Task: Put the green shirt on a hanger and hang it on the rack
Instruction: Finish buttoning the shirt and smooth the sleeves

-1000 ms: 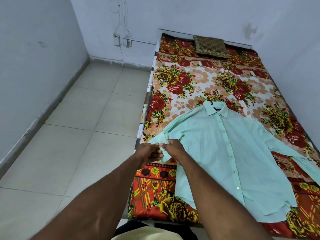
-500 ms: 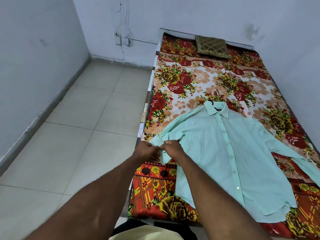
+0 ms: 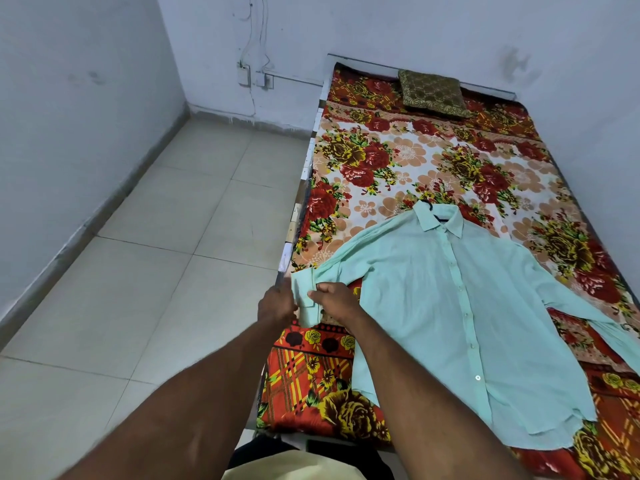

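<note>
Pinching a cuff of the green shirt with fingers of left hand and right hand; body flat on bed, right of fingers. Risk: tugging, sliding collar off hanger.

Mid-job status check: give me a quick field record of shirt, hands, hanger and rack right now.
shirt: green shirt lies flat, buttoned, on the bed
left: left hand grips the sleeve cuff at the bed edge
right: right hand pinches the same cuff
hanger: dark hook-like piece at the collar; unsure it is a hanger
rack: not in view
</note>
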